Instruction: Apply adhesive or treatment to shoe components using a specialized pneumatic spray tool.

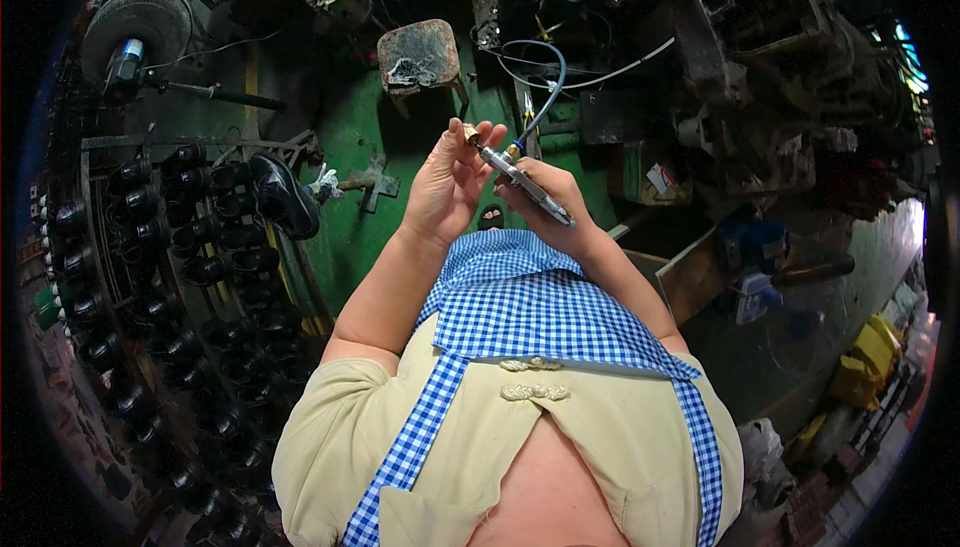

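My right hand (560, 192) is wrapped round a slim silver hand tool (518, 179) that looks like an air gun. A small blue-and-brass connector (514, 150) sits on its side, and a blue-grey hose (561, 75) curves away from there. At the tool's front end, my left hand (445, 187) pinches a small brass-coloured fitting (471, 133) between thumb and fingers. The fitting is at or very near the tool's tip; I cannot tell whether they touch. Both hands are held in front of my blue checked apron (540, 297).
A worn square stool (418, 52) stands ahead on the green floor (345, 147). Racks of black shoes (225, 237) fill the left, with one shoe (283, 195) raised on a stand. A fan (135, 32) is far left. Dark machinery (770, 37) and a box (650, 175) are at right.
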`<action>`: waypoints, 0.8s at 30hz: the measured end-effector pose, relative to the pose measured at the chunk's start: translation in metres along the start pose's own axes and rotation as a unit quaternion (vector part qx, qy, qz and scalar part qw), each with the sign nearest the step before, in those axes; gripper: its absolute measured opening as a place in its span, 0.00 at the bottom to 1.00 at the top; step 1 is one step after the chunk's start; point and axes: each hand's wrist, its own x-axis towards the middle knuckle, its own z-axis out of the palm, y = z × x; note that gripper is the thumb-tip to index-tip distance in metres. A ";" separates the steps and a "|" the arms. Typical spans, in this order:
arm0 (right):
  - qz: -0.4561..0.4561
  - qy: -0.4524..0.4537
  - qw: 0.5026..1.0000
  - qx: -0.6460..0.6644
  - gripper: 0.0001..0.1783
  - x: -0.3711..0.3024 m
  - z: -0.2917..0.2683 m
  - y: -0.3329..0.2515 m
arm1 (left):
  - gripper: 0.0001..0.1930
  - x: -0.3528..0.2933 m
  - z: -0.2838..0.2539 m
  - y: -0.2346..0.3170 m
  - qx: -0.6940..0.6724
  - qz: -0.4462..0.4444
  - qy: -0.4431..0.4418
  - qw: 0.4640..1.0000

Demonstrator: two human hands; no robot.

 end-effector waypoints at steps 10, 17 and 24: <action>-0.032 0.020 0.997 -0.065 0.06 0.009 0.000 -0.011 | 0.13 0.005 -0.005 0.002 -0.012 -0.017 0.017 1.000; -0.025 0.010 0.995 -0.091 0.06 0.010 -0.002 -0.010 | 0.14 0.013 -0.012 -0.002 -0.058 -0.056 0.030 0.996; -0.011 -0.009 0.987 -0.160 0.10 0.013 -0.007 -0.020 | 0.14 0.016 -0.015 0.000 -0.043 -0.043 0.042 0.997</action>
